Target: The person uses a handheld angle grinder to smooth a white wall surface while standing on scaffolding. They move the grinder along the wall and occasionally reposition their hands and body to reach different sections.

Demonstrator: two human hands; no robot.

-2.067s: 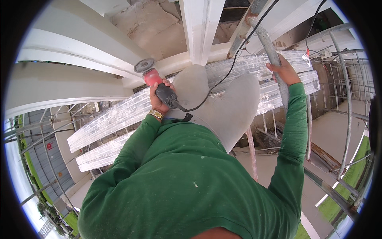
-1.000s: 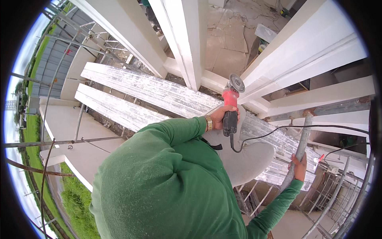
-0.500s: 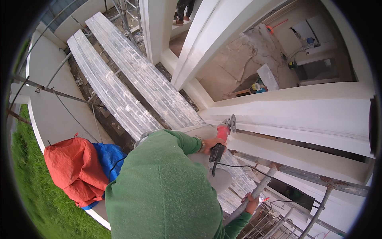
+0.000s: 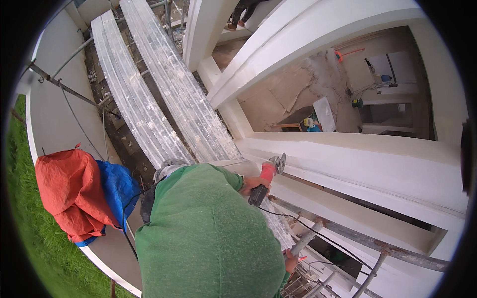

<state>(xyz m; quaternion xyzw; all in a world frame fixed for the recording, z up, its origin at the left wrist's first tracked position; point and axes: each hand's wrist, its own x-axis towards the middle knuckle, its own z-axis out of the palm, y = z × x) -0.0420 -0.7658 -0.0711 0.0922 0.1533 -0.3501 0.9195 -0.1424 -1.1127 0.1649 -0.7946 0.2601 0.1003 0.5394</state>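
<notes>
Fingers closed, my left hand (image 4: 258, 184) grips a red and black angle grinder (image 4: 268, 172) by its body. Its disc (image 4: 281, 163) points away from me, near a long white ledge (image 4: 343, 154); whether it touches, I cannot tell. A black cord (image 4: 283, 214) trails from the tool to the right. Lower down, my right hand (image 4: 292, 261) is wrapped around a grey metal scaffold pole (image 4: 306, 239); part of this hand is hidden behind my green-shirted body (image 4: 213, 233).
Whitish-splattered metal planks (image 4: 141, 109) run to the upper left. A red and blue tarp bundle (image 4: 72, 184) sits on my left, by the wall above grass. A rusty pipe (image 4: 348, 233) crosses on the right. Another person's legs (image 4: 243, 11) show at the top.
The view has turned, so the planks and tarp sit further left and the pipe lower. The grinder has shifted slightly left and down in the picture. Both hands keep their holds.
</notes>
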